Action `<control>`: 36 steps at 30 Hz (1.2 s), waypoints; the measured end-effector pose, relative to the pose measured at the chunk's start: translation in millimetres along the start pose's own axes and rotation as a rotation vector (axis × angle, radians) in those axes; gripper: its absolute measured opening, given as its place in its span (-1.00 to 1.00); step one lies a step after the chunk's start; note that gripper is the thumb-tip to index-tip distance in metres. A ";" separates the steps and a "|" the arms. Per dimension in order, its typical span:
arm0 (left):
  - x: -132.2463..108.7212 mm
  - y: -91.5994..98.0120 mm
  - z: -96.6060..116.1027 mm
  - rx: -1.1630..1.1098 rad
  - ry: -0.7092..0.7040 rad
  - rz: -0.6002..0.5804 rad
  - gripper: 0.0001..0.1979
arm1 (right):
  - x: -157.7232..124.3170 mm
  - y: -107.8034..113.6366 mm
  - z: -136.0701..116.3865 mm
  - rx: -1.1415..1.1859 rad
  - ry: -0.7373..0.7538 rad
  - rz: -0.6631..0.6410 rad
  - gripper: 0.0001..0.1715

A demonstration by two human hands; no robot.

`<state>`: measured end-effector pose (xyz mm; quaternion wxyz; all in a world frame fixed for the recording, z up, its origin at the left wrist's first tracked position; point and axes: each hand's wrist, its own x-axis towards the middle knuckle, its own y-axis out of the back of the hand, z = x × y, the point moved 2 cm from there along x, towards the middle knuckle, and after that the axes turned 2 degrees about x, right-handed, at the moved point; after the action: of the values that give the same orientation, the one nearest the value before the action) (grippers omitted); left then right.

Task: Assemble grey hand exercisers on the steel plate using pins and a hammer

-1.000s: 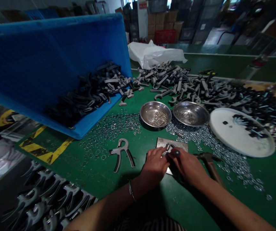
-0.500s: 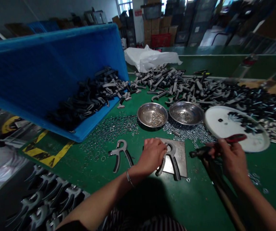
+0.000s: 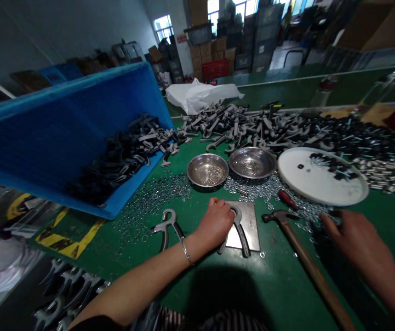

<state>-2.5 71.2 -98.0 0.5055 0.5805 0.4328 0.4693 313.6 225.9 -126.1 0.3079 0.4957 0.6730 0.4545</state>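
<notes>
Left hand [image 3: 217,223]: clenched, fingers curled round the upper left part of a grey A-shaped hand grip with black-lined handles [image 3: 240,230]. Grip lies under and just right of that hand, handles pointing back toward the person, on a flat square metal plate [image 3: 251,220]. Thin metal bracelet [image 3: 185,248] on the left wrist.

Right hand [image 3: 363,239]: well right of the left one, low at the near edge of a spread of small shiny metal nuts [image 3: 262,187]. Thumb side faces left; fingers shadowed and blurred, can't tell if anything is pinched or if they touch the nuts.

Between the hands: claw hammer with brown wooden handle [image 3: 316,276], head away from the person, lying flat on the green tabletop [image 3: 280,285]. Red-handled tool [image 3: 288,200] just beyond the hammer head, left of the right hand and farther out.

Left of the left hand: second grey-and-black grip [image 3: 170,220], forearm partly covering it. Thin metal rings [image 3: 155,196] scattered beyond that.

Past the left hand: two round steel bowls [image 3: 197,168] side by side, small metal parts in both. Round white tray [image 3: 307,184] beyond the right hand, black-headed bolts on it.

Far left of left hand: tipped blue plastic crate [image 3: 62,124] with dark handle parts inside.
</notes>
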 end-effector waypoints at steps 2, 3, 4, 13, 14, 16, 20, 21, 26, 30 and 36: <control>3.3 -0.2 4.1 0.040 -0.061 -0.010 -0.79 | -13.8 1.7 -6.7 -0.096 0.028 -0.030 -0.52; 4.7 -1.0 6.7 0.057 -0.091 -0.015 -0.77 | -21.5 1.0 -10.8 -0.112 0.035 -0.071 -0.52; 6.0 -2.3 9.6 0.072 -0.119 -0.019 -0.76 | -29.7 -0.8 -15.3 -0.085 0.047 -0.123 -0.53; -2.7 -9.7 12.5 0.017 -0.095 -0.010 -0.74 | -78.8 -25.2 -43.0 0.169 0.106 -0.306 -0.48; -6.3 -9.4 7.8 -0.059 -0.020 -0.006 -0.75 | -79.2 -23.1 -44.5 0.274 0.035 -0.362 -0.46; -13.5 -10.0 -1.9 -0.239 0.122 0.009 -0.77 | -80.3 -15.7 -49.4 0.547 -0.147 -0.532 -0.44; -20.3 -15.3 -13.5 -0.489 0.256 0.022 -0.78 | -81.9 4.1 -68.1 0.840 -0.347 -0.619 -0.47; -20.5 -16.5 -14.7 -0.511 0.269 0.024 -0.79 | -81.9 7.3 -73.6 0.839 -0.340 -0.595 -0.47; -23.1 -17.2 -13.8 -0.405 0.168 0.064 -0.79 | -80.5 8.9 -95.0 0.772 -0.250 -0.619 -0.49; -28.0 -15.1 -8.5 -0.188 -0.010 0.099 -0.76 | -76.4 6.0 -98.3 0.647 -0.135 -0.528 -0.58; -17.0 -17.1 -8.6 -0.214 0.103 0.111 -0.81 | -94.2 -15.5 -101.4 0.749 -0.273 -0.614 -0.53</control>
<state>-14.6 58.1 -116.4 0.5149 0.5213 0.3728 0.5693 250.0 104.1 -103.4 0.3137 0.4062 0.8583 0.0014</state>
